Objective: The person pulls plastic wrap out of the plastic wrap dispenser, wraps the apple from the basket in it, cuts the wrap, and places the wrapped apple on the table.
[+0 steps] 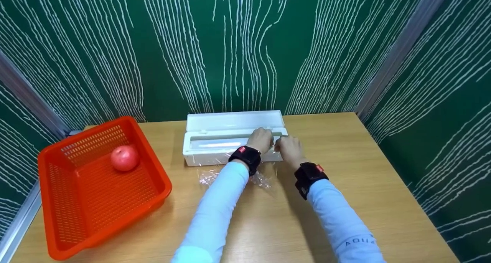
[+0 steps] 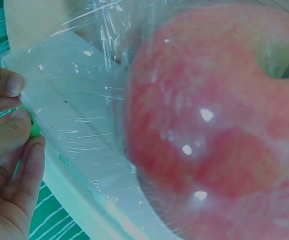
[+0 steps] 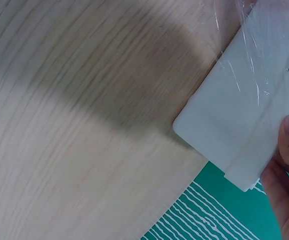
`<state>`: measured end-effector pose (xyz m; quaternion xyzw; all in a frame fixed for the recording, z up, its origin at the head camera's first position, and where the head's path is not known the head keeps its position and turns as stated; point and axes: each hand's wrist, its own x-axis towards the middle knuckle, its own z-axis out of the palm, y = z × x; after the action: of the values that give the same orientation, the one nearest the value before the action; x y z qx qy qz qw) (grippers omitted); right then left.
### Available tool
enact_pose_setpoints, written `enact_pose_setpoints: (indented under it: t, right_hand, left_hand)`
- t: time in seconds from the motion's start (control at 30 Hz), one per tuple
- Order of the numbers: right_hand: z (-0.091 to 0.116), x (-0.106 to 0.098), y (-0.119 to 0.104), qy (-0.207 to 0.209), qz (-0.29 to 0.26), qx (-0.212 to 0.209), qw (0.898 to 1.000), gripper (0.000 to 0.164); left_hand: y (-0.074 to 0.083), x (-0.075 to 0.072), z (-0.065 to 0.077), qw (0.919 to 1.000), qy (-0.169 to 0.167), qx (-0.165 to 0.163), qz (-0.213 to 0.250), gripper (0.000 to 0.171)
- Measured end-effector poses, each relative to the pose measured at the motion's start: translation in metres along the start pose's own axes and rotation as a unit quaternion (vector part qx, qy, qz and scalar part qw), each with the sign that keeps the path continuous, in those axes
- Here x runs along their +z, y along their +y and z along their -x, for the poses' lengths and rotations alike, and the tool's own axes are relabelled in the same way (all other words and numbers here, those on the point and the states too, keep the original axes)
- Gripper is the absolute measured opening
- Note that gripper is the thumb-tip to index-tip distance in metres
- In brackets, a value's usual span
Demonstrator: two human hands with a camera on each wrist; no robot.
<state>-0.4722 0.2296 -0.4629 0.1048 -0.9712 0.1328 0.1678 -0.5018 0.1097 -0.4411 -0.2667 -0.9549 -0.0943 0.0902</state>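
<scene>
A white cling film dispenser [image 1: 203, 159] lies on the table with its lid raised. Clear film [image 1: 209, 176] runs out of it toward me over a red apple [image 2: 209, 125], large in the left wrist view and hidden behind my left forearm in the head view. Near the box's right end, my left hand [image 1: 261, 140] pinches a small green slider [image 2: 35, 128] at the box edge. Close beside it, my right hand [image 1: 290, 149] grips the edge by the right corner, thumb on the near face. Fingers partly hide the slider.
An orange-red plastic basket [image 1: 163, 190] stands at the left of the wooden table [image 1: 345, 217], holding a pinkish-red round fruit [image 1: 125, 157]. Green panels [image 1: 299, 36] with white wavy lines rise behind the table and at both sides.
</scene>
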Motion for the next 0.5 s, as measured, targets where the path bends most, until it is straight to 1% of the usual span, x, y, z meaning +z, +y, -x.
enact_pose_setpoints:
  t: [0.1,0.27,0.4,0.5]
  right_hand:
    - [0.000,0.000,-0.001,0.003,0.004,0.003,1.000,0.005]
    - [0.001,-0.001,-0.001,-0.003,0.000,0.001,1.000,0.004]
    - [0.000,-0.002,-0.002,-0.011,-0.016,-0.009,1.000,0.003]
    - [0.000,-0.002,-0.002,-0.013,-0.025,-0.007,1.000,0.004]
  left_hand:
    - [0.000,-0.001,0.000,0.9999,-0.008,-0.006,0.010,0.010]
    - [-0.001,-0.002,0.001,0.9995,-0.014,-0.018,0.020,0.009]
    - [-0.006,-0.004,0.004,0.9993,-0.021,-0.026,0.020,0.009]
    - [-0.010,-0.006,0.006,0.9990,-0.024,-0.032,0.020,0.009]
